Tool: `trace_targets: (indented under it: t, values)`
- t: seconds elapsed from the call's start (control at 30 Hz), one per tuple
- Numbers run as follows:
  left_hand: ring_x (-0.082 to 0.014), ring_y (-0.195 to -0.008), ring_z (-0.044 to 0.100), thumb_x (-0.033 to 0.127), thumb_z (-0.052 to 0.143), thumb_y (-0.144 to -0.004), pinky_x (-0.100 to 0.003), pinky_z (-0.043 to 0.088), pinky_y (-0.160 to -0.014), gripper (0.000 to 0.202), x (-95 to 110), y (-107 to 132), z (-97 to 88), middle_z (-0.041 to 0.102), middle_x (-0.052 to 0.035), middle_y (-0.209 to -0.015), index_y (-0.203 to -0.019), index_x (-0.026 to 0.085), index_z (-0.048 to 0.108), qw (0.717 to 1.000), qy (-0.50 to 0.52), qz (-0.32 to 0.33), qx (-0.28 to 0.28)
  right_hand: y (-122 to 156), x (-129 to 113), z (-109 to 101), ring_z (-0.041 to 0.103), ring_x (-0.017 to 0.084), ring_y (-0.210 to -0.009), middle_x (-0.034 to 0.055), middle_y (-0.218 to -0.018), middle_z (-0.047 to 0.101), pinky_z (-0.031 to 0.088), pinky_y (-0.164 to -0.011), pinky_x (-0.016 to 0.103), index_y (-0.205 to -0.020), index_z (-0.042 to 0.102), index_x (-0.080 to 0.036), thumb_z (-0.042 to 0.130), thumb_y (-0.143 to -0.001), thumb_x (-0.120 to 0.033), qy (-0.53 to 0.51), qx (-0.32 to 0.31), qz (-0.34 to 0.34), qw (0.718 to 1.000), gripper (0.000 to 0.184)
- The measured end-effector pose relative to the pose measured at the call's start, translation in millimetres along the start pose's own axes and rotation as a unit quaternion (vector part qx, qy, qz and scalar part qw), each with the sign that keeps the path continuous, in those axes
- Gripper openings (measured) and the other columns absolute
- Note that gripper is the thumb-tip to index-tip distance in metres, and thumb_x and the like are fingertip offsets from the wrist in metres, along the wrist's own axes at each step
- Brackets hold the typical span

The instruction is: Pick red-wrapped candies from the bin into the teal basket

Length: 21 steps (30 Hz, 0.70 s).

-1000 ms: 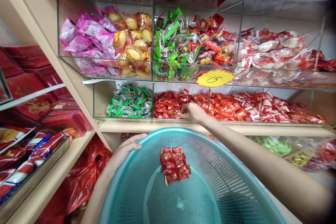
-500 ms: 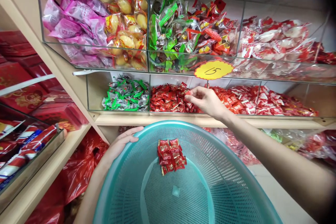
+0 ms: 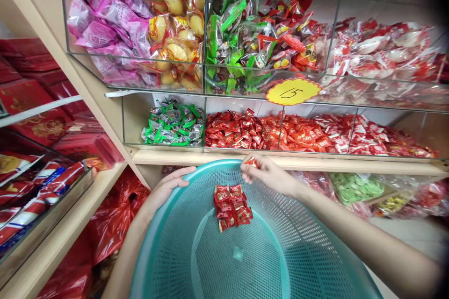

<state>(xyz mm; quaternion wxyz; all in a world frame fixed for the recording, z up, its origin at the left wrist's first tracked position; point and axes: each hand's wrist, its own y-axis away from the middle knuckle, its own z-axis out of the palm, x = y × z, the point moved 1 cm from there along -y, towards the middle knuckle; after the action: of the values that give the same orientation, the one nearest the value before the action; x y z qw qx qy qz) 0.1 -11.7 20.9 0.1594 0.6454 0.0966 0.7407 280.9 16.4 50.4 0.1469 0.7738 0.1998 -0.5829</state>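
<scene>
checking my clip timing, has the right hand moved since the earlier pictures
Yes: judged against the wooden shelf edge, the right hand has come down from the shelved red candies to the teal basket's far rim.

Right hand (image 3: 261, 175) down at the basket (image 3: 305, 243)
It has left the dark-red sweets (image 3: 233, 131), bringing a red-wrapped piece (image 3: 251, 162) to the 12 o'clock side.
</scene>
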Motion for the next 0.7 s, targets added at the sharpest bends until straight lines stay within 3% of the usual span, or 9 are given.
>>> trace_targets:
  t: [0.07,0.17,0.23,0.33,0.53,0.7]
  values:
    - [-0.0211,-0.091,0.066,0.020,0.067,-0.062,-0.027,0.048,-0.075,0.047,0.6,0.3,0.2,0.072,-0.0027,-0.109,-0.109,0.021,0.067,1.000,-0.003,0.000,0.000,-3.0,11.2,2.7,0.055,0.014,-0.069,0.0035,-0.078,0.061,0.044,-0.067,0.029,-0.089,0.055,-0.017,0.048,-0.087,-0.032,0.163,-0.047,-0.046,0.984,0.017]
    - [-0.0195,-0.091,0.065,0.019,0.067,-0.062,-0.025,0.047,-0.075,0.046,1.6,1.2,0.8,0.071,-0.0018,-0.110,-0.107,0.021,0.068,1.000,-0.002,0.000,0.008,-7.0,25.7,6.5,0.058,0.017,-0.078,0.0070,-0.090,0.065,0.042,-0.072,0.029,-0.093,0.060,-0.017,0.048,-0.086,-0.023,0.382,-0.095,-0.066,0.917,0.015]
    - [-0.0183,-0.087,0.065,0.018,0.067,-0.062,-0.024,0.047,-0.074,0.046,2.0,2.3,1.6,0.072,-0.0011,-0.107,-0.107,0.021,0.068,1.000,0.005,-0.007,0.010,-8.9,31.8,10.3,0.059,0.018,-0.079,0.0070,-0.090,0.065,0.040,-0.068,0.027,-0.093,0.060,-0.018,0.050,-0.085,-0.021,0.471,-0.118,-0.046,0.873,0.014]
    - [-0.0175,-0.084,0.065,0.017,0.067,-0.062,-0.025,0.047,-0.074,0.044,2.4,4.0,2.9,0.073,-0.0006,-0.103,-0.105,0.022,0.069,1.000,0.022,-0.014,0.009,-10.4,33.7,17.8,0.060,0.017,-0.077,0.0073,-0.093,0.064,0.038,-0.062,0.025,-0.097,0.059,-0.018,0.045,-0.087,-0.017,0.539,-0.136,-0.033,0.830,0.016]
    - [-0.0163,-0.083,0.065,0.015,0.067,-0.062,-0.024,0.048,-0.074,0.041,2.2,4.5,3.8,0.073,0.0006,-0.101,-0.102,0.023,0.070,0.999,0.031,-0.020,0.012,-9.3,29.7,29.1,0.060,0.014,-0.069,0.0097,-0.100,0.060,0.038,-0.058,0.026,-0.097,0.057,-0.015,0.037,-0.090,-0.010,0.615,-0.142,-0.026,0.775,0.022]
    - [-0.0150,-0.084,0.065,0.015,0.066,-0.064,-0.022,0.048,-0.073,0.039,2.6,3.8,3.6,0.073,0.0016,-0.105,-0.101,0.024,0.070,0.999,0.030,-0.017,0.012,-9.3,38.4,30.9,0.059,0.014,-0.068,0.0097,-0.098,0.059,0.036,-0.056,0.027,-0.096,0.057,-0.013,0.034,-0.086,-0.002,0.631,-0.134,-0.032,0.763,0.027]
